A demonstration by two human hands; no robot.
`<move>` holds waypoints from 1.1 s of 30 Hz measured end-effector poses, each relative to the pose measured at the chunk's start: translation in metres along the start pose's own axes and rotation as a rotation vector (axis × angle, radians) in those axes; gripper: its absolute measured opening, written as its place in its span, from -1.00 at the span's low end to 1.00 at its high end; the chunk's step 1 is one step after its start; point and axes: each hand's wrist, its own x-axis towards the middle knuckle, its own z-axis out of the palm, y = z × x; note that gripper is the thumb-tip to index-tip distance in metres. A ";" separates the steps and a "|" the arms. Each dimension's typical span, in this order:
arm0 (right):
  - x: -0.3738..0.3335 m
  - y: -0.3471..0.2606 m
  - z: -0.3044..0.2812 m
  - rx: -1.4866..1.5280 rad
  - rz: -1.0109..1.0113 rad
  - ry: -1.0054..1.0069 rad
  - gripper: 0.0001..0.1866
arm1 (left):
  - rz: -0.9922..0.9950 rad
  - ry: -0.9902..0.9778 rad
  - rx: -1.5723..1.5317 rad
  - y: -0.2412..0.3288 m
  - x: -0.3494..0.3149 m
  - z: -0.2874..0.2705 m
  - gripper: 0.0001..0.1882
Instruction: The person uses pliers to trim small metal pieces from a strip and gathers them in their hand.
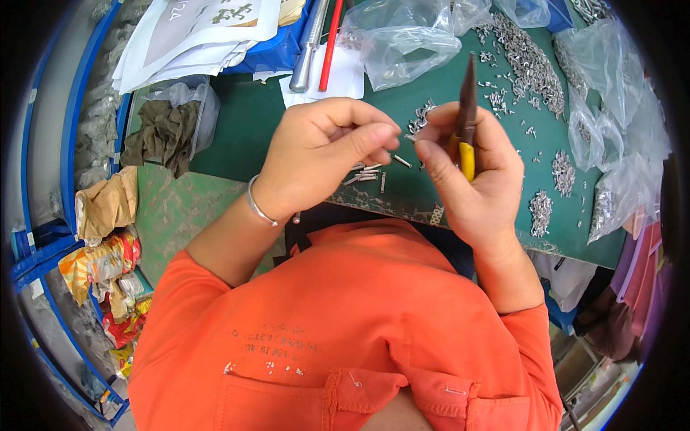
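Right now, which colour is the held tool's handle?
The handle is yellow, seen best in the head view.

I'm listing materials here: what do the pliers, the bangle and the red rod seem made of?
Pliers: dark brownish metal, probably steel; the yellow handle cover looks like smooth plastic or rubber.
Bangle: bright highlights suggest polished silvery metal, type unclear.
Red rod: even, smooth colour; perhaps painted metal or plastic.

The sheet shows digits — the shirt, blurred lettering.
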 end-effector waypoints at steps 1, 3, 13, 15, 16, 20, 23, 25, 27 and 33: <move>0.001 0.001 -0.003 0.040 0.025 0.015 -0.74 | 0.051 0.050 0.076 -0.003 -0.002 -0.004 -0.86; 0.004 0.001 -0.016 0.069 0.045 0.062 -0.76 | 0.140 0.180 0.234 -0.010 -0.006 -0.009 -0.89; 0.031 0.000 -0.094 -0.017 -0.040 0.213 -0.70 | 0.530 0.070 0.920 -0.044 -0.017 -0.017 -0.89; 0.036 -0.002 -0.099 -0.043 -0.064 0.207 -0.70 | 0.510 0.064 0.936 -0.043 -0.017 -0.016 -0.89; 0.038 -0.004 -0.101 -0.050 -0.071 0.201 -0.70 | 0.501 0.061 0.944 -0.043 -0.017 -0.015 -0.89; 0.046 -0.015 -0.112 -0.138 -0.061 0.222 -0.71 | 0.531 0.063 0.953 -0.042 -0.017 -0.018 -0.90; 0.064 -0.021 -0.123 -0.191 -0.025 0.228 -0.72 | 0.575 0.132 0.891 -0.045 -0.019 -0.017 -0.91; 0.085 -0.025 -0.137 -0.196 0.007 0.261 -0.72 | 0.577 0.171 0.812 -0.045 -0.018 -0.015 -0.91; 0.111 -0.030 -0.152 -0.171 0.085 0.302 -0.70 | 0.566 0.219 0.753 -0.047 -0.018 -0.014 -0.89; 0.197 -0.028 -0.201 -0.161 0.139 0.461 -0.78 | 0.544 0.249 0.695 -0.049 -0.017 -0.011 -0.87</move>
